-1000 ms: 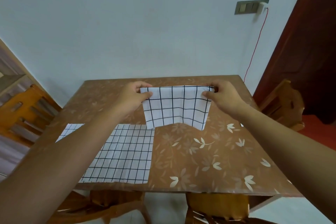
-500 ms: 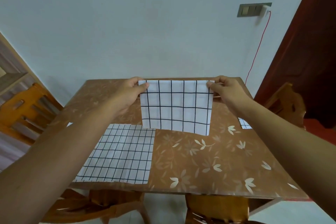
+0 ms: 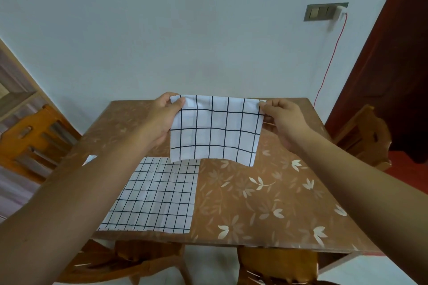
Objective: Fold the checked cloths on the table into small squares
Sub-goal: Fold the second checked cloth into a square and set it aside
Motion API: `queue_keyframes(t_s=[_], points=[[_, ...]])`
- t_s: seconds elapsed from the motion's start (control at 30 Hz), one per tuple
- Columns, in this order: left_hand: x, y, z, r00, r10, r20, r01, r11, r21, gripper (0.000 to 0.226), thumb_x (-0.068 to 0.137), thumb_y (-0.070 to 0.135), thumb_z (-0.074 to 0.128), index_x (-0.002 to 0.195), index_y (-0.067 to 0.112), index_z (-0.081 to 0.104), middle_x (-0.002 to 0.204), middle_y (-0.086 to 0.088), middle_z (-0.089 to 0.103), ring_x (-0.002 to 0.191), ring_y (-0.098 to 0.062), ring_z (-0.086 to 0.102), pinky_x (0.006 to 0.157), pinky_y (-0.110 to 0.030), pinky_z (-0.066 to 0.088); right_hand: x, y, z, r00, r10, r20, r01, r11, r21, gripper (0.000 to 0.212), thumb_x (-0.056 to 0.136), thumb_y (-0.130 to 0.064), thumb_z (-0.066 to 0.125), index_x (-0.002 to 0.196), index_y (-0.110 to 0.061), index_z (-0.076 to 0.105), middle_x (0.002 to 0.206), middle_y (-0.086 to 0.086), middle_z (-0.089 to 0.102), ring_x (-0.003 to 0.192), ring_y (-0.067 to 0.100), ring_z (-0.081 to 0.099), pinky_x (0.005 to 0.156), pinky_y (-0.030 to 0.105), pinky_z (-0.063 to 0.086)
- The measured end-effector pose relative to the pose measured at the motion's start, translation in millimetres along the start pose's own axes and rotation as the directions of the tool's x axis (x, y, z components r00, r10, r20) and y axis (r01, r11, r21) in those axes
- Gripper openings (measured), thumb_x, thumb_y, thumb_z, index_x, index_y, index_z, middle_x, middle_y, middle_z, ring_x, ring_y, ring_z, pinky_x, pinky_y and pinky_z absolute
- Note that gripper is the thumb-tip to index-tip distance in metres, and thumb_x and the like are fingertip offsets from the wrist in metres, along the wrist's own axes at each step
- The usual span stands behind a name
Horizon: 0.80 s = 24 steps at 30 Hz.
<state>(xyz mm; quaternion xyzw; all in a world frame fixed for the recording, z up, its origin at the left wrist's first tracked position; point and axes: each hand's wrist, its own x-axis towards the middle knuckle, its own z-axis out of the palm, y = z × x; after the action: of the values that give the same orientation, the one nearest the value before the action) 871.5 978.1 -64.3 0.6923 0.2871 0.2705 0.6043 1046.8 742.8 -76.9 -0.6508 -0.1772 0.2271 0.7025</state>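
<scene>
**Cloth lifted and hanging from its top corners**

Your fingers (image 3: 178,103) pinch the top corners of the folded checked cloth (image 3: 215,132), left hand (image 3: 162,118) on one, right hand (image 3: 282,120) on the other. In the last second you have raised it, so it hangs flat above the table (image 3: 266,203). It probably needs another fold to become a small square. A second checked cloth (image 3: 157,194) lies spread out at front left. Behind are a pale wall, a switch plate (image 3: 324,11), a red cable (image 3: 328,62) and a dark door (image 3: 393,53).

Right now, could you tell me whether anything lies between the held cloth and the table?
Nothing visible stands on the table below the held cloth; only a far corner of the flat cloth lies under the held one's left edge.
</scene>
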Motion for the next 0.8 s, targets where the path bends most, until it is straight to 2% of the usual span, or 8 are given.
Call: queue_keyframes(t_s=[0.1, 0.23, 0.33, 0.43, 0.53, 0.6, 0.67, 0.8], points=[[-3, -1, -2, 1.0, -0.002, -0.003, 0.002, 1.0, 0.01, 0.009, 0.102, 0.023, 0.062, 0.096, 0.021, 0.068, 0.089, 0.002, 0.076, 0.081, -0.013, 0.073, 0.082, -0.039, 0.058, 1, 3, 1, 0.999, -0.008, -0.045, 0.008, 1.0, -0.004, 0.016, 0.092, -0.01, 0.072, 0.081, -0.012, 0.06, 0.074, 0.004, 0.062, 0.066, 0.015, 0.063, 0.077, 0.039, 0.056], [-9, 0, -6, 1.0, -0.001, 0.015, 0.001, 0.999, 0.045, 0.012, 0.098, 0.031, 0.066, 0.097, 0.021, 0.07, 0.099, -0.009, 0.074, 0.091, -0.023, 0.072, 0.099, -0.054, 0.055, 2, 7, 5, 0.999, 0.024, -0.047, -0.027, 0.997, -0.075, 0.031, 0.096, -0.029, 0.068, 0.069, -0.016, 0.06, 0.081, 0.004, 0.07, 0.077, 0.022, 0.066, 0.076, 0.039, 0.056], [-7, -6, -12, 1.0, 0.005, 0.023, -0.007, 0.996, 0.085, 0.037, 0.081, 0.054, 0.072, 0.097, 0.021, 0.071, 0.101, -0.011, 0.065, 0.094, -0.026, 0.064, 0.105, -0.062, 0.047, 0, 9, 12, 0.997, 0.076, 0.002, -0.076, 0.997, -0.002, 0.026, 0.096, -0.026, 0.068, 0.072, -0.017, 0.062, 0.077, -0.002, 0.071, 0.076, 0.019, 0.069, 0.079, 0.038, 0.054], [-7, -10, -19, 0.999, -0.008, 0.032, 0.006, 0.997, 0.077, 0.035, 0.081, 0.051, 0.072, 0.097, 0.019, 0.071, 0.104, -0.016, 0.066, 0.095, -0.027, 0.065, 0.105, -0.062, 0.047, -1, 10, 17, 0.997, 0.082, 0.012, -0.083, 0.995, 0.062, 0.017, 0.096, -0.022, 0.068, 0.08, -0.016, 0.068, 0.071, -0.006, 0.072, 0.069, 0.013, 0.066, 0.079, 0.037, 0.049], [-6, -15, -32, 0.999, -0.026, 0.03, 0.023, 0.996, 0.081, 0.05, 0.076, 0.055, 0.075, 0.097, 0.01, 0.066, 0.099, -0.013, 0.065, 0.092, -0.027, 0.063, 0.104, -0.063, 0.045, 1, 10, 22, 0.998, 0.054, -0.008, -0.053, 0.994, 0.092, 0.013, 0.097, -0.015, 0.066, 0.086, -0.011, 0.069, 0.071, -0.001, 0.068, 0.07, 0.021, 0.059, 0.075, 0.04, 0.043], [-7, -15, -40, 0.999, -0.038, 0.027, 0.034, 0.992, 0.122, 0.037, 0.081, 0.053, 0.074, 0.091, 0.017, 0.069, 0.099, -0.011, 0.068, 0.095, -0.03, 0.066, 0.104, -0.063, 0.047, 2, 9, 30, 1.0, 0.027, -0.008, -0.026, 0.996, 0.091, 0.008, 0.097, -0.011, 0.066, 0.091, -0.011, 0.07, 0.078, 0.004, 0.068, 0.069, 0.022, 0.061, 0.07, 0.036, 0.047], [-10, -12, -49, 0.999, -0.048, 0.001, 0.047, 0.991, 0.128, 0.014, 0.094, 0.037, 0.069, 0.09, 0.023, 0.07, 0.104, -0.01, 0.074, 0.102, -0.03, 0.071, 0.103, -0.058, 0.051, 3, 7, 42, 1.0, -0.001, 0.0, 0.001, 0.996, 0.087, 0.009, 0.096, -0.007, 0.065, 0.095, -0.013, 0.072, 0.085, 0.005, 0.071, 0.069, 0.017, 0.067, 0.065, 0.031, 0.052], [-8, -12, -73, 0.999, -0.044, -0.018, 0.045, 0.992, 0.114, 0.009, 0.1, 0.028, 0.065, 0.093, 0.023, 0.069, 0.098, -0.01, 0.076, 0.093, -0.027, 0.074, 0.099, -0.056, 0.055, 3, 9, 72, 0.999, -0.029, 0.023, 0.027, 0.995, 0.098, 0.016, 0.096, -0.005, 0.063, 0.097, -0.017, 0.072, 0.096, 0.015, 0.066, 0.083, 0.027, 0.061, 0.074, 0.038, 0.048]])
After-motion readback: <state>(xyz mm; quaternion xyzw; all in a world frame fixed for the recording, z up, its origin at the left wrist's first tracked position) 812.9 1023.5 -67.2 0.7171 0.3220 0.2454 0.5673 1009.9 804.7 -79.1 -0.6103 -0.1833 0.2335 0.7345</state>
